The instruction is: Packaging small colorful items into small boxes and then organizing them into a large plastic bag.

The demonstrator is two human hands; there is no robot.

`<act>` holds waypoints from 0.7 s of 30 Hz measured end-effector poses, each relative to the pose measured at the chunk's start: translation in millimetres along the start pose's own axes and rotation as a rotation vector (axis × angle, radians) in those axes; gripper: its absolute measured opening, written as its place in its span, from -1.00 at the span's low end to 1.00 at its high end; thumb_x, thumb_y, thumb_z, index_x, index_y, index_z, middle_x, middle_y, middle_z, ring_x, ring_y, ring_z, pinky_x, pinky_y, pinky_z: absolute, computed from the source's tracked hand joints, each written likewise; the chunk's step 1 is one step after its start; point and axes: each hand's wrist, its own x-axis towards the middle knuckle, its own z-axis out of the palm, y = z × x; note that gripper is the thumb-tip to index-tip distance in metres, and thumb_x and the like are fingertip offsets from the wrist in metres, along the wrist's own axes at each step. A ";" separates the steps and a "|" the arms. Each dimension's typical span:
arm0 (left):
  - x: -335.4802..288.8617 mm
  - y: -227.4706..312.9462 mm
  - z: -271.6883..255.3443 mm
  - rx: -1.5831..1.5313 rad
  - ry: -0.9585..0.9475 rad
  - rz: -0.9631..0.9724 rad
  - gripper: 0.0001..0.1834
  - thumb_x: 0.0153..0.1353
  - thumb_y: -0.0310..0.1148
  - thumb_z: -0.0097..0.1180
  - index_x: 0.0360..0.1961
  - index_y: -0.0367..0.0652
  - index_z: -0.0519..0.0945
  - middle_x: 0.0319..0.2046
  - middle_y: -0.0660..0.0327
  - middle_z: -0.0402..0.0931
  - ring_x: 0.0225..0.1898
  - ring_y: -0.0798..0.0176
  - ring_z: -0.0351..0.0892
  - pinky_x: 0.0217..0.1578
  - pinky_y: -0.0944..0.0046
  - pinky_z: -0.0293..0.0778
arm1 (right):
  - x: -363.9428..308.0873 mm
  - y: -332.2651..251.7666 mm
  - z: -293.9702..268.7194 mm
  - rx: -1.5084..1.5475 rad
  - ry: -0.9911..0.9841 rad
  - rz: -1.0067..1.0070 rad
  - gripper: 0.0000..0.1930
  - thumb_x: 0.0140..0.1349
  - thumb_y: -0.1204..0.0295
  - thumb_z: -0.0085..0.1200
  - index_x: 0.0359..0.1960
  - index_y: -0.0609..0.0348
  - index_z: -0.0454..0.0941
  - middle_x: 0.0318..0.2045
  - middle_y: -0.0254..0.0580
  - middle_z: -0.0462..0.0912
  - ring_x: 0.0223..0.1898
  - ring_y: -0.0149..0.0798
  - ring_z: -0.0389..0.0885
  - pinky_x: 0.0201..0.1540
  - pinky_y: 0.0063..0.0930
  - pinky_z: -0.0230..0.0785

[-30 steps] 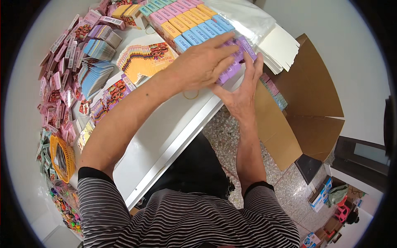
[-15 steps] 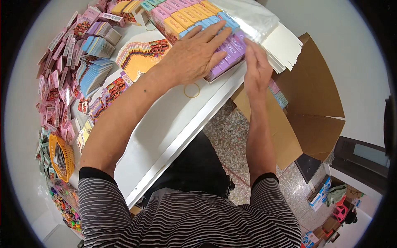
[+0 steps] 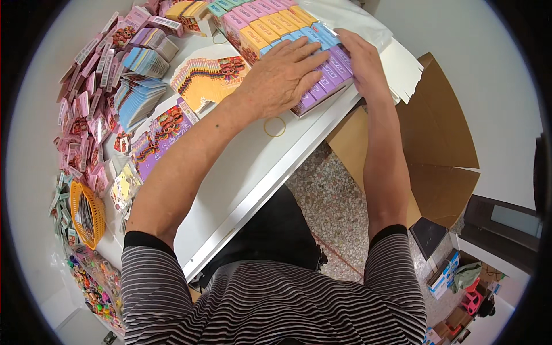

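Note:
A block of small boxes [image 3: 269,29] stands in colour rows, from green and pink through yellow and blue to purple, at the far edge of the white table. My left hand [image 3: 282,75] lies across the blue and purple rows, fingers stretched out and palm down. Along the right end of the block, my right hand [image 3: 362,62] rests with its fingers extended against the blue and purple boxes. Nothing is gripped in either hand. Just below the left hand, a thin yellow rubber band [image 3: 275,127] lies on the table [image 3: 230,167].
Fanned yellow cards [image 3: 207,83], purple cards [image 3: 167,135] and blue cards [image 3: 138,95] lie to the left. Beyond them are many pink boxes [image 3: 86,115] and an orange basket [image 3: 95,215]. Clear plastic bags [image 3: 351,17] lie behind; an open cardboard carton [image 3: 440,132] stands right.
My right hand has moved up and along the right end of the boxes toward the blue row. My left hand stays spread over the boxes. The whole view has shifted slightly.

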 end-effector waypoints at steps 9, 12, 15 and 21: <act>-4.4 -4.6 -3.7 -0.022 0.064 0.012 -0.61 0.43 -0.18 0.03 0.14 -0.18 0.60 0.25 0.02 0.47 0.34 -0.11 0.34 0.38 -0.04 0.23 | 6.4 -4.1 9.4 -0.599 -0.224 -0.208 -0.57 0.48 0.16 -0.06 0.20 0.18 0.53 -0.08 -0.16 0.67 -0.02 -0.31 0.58 0.08 -0.44 0.39; 4.3 -2.2 -4.9 -0.082 0.038 0.003 -0.58 0.39 -0.14 0.09 0.12 -0.20 0.61 0.23 0.01 0.48 0.32 -0.12 0.35 0.37 -0.05 0.23 | 8.7 -9.5 1.2 -0.607 -0.228 -0.272 -0.59 0.42 0.22 -0.07 0.10 0.28 0.55 -0.11 0.20 0.67 -0.09 0.05 0.63 0.03 -0.22 0.41; 8.9 -1.3 -20.5 -0.225 -0.007 -0.104 -0.51 0.34 -0.07 0.16 0.14 -0.19 0.59 0.22 -0.02 0.49 0.31 -0.17 0.36 0.37 -0.07 0.23 | 22.6 -30.6 -6.6 -0.827 -0.305 -0.215 -0.53 0.45 0.12 -0.03 0.16 0.23 0.56 0.01 -0.04 0.68 0.02 -0.17 0.60 0.14 -0.38 0.38; 32.7 -50.9 -10.4 0.253 0.242 -0.230 -0.10 0.32 0.28 0.01 0.26 -0.45 0.36 0.28 -0.19 0.34 0.38 -0.20 0.24 0.39 -0.12 0.15 | 114.6 12.9 29.3 -0.877 0.177 -1.358 -0.65 0.44 0.17 0.04 -0.19 0.30 0.51 -0.29 -0.06 0.66 -0.30 0.05 0.67 -0.22 -0.13 0.51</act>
